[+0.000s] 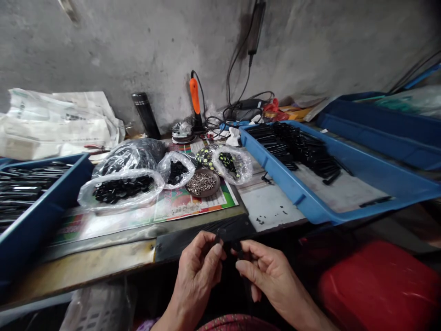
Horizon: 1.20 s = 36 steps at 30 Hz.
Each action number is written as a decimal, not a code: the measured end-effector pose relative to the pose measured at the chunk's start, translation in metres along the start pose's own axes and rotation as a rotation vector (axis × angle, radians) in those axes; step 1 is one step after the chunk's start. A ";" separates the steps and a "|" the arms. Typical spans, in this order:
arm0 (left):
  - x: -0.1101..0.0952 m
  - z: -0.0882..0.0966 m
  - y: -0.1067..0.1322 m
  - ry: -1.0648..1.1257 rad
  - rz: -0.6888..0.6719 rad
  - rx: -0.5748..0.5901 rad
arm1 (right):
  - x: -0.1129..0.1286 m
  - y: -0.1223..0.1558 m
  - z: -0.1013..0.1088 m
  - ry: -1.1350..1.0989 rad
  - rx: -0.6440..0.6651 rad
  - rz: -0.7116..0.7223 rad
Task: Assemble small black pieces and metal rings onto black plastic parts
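Just in front of the bench edge, my left hand [201,264] is closed in a pinch around a small dark piece, too small to name. Close beside it, my right hand [263,266] grips a small black part [237,248] between thumb and fingers; its lower end fades into the dark background. Both hands are apart by a narrow gap. Beyond them on the bench stand an open bag of black round pieces [122,189], a smaller bag of black pieces [177,172], a dish of small metal screws [202,183] and a bag of black-and-yellow pieces [229,163].
A blue tray [296,195] with long black parts lies at the right, another blue tray [65,197] at the left. An orange-handled tool [195,95] stands upright near a black cylinder [146,115] by the wall. Something red [379,285] is at the lower right.
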<state>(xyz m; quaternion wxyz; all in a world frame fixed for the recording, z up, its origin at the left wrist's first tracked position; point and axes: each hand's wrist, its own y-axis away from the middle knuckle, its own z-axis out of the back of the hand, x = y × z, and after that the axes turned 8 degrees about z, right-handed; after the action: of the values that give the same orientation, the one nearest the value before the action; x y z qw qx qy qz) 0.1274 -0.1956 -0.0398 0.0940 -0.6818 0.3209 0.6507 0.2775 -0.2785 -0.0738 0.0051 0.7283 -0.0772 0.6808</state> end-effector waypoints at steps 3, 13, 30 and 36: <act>0.003 0.001 0.004 -0.069 0.006 0.004 | 0.000 -0.001 -0.001 -0.014 -0.018 0.016; 0.016 -0.002 0.004 -0.004 -0.008 0.005 | 0.003 0.002 -0.005 -0.036 -0.078 0.057; 0.015 -0.006 0.001 0.004 0.010 -0.001 | 0.001 0.002 -0.009 -0.006 -0.109 0.140; 0.022 -0.007 -0.001 0.059 0.040 -0.003 | -0.007 0.002 -0.008 0.101 -0.126 0.219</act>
<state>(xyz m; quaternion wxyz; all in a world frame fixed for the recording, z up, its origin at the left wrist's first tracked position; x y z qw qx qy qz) 0.1323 -0.2056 -0.0598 0.0703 -0.6943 0.3363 0.6324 0.2684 -0.2790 -0.0800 -0.0198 0.6787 -0.1985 0.7068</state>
